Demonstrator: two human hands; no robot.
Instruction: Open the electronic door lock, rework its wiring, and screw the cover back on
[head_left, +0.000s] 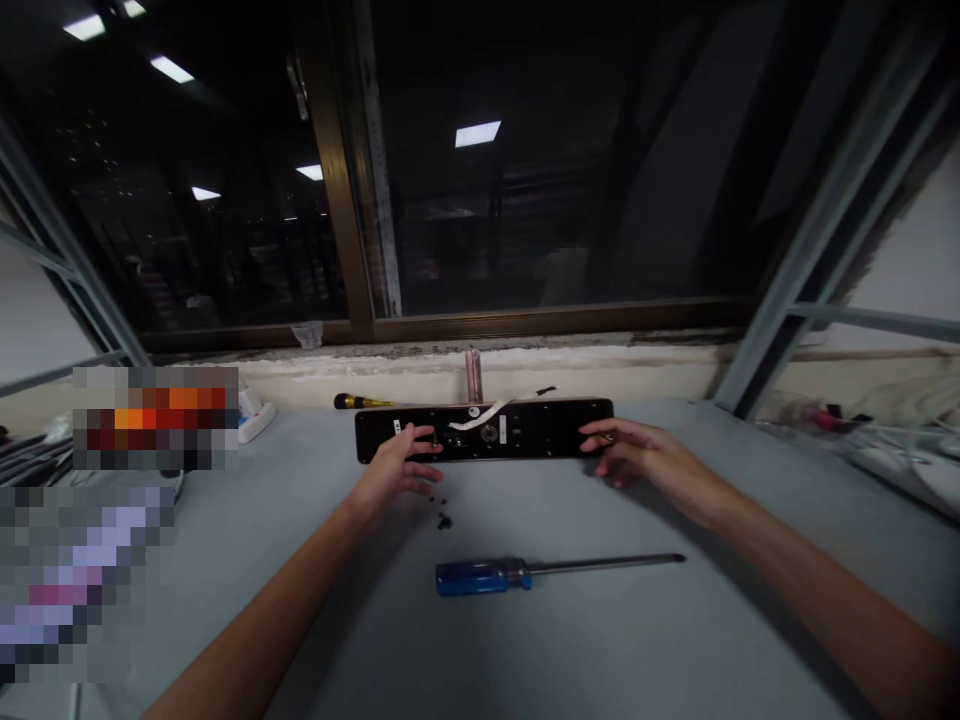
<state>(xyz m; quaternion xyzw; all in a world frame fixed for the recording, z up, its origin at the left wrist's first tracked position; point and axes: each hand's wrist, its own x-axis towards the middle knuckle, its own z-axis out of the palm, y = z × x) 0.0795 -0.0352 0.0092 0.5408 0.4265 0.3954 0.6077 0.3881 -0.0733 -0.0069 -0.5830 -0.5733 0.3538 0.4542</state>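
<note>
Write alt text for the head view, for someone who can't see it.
A person's left hand and right hand are at a long black panel on a grey table. Nearer the camera lie small black parts and a blue-handled screwdriver. Behind is a dark window.

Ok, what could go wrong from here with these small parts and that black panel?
The loose dark bits near the left hand might get brushed away and lost. It could also snag the white strip on the black panel. The blue-handled screwdriver might roll if bumped.
</note>
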